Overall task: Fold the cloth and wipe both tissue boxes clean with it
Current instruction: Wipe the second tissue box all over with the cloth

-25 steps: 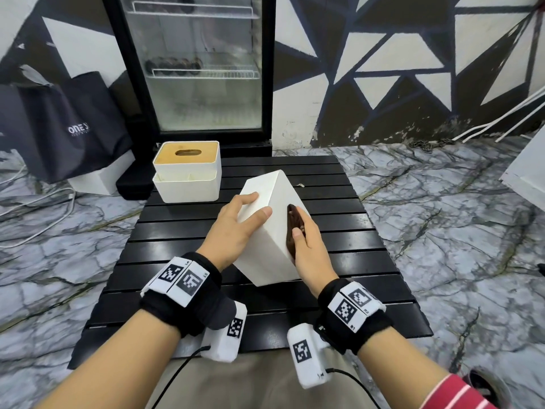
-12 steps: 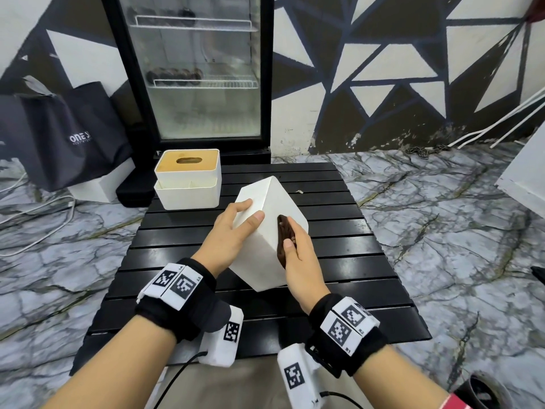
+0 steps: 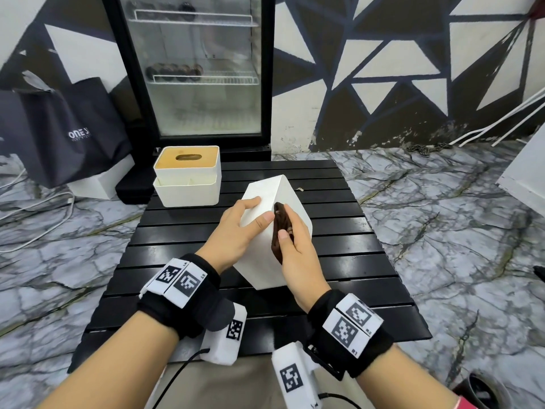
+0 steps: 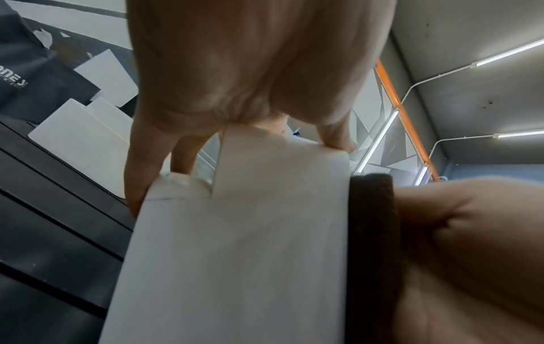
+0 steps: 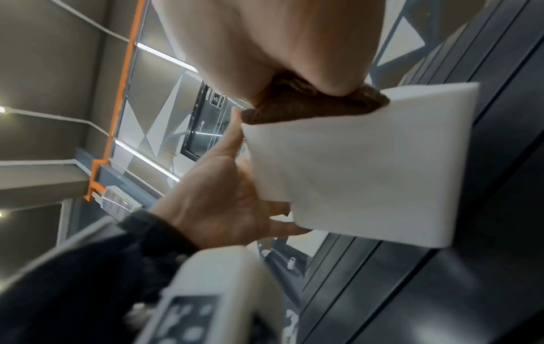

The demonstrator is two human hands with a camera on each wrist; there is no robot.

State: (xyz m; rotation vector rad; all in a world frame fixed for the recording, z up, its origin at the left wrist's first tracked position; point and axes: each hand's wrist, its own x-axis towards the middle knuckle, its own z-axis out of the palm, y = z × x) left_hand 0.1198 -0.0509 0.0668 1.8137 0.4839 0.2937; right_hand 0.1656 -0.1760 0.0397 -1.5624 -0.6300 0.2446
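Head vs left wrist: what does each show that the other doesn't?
Only the head view shows the second tissue box with its wooden lid at the table's far left, the glass-door fridge, and both wrist bands.

Only the left wrist view shows the ceiling lights and a notch cut into the end of the white tissue box.

Both show the left hand holding the tilted white box, the right hand pressing the brown cloth against its side, the slatted black table and the dark bag.

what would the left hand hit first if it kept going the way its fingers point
Nothing new close by: the left hand already grips the tilted white box. Beyond it, probably the bare black table, though depth is unclear.
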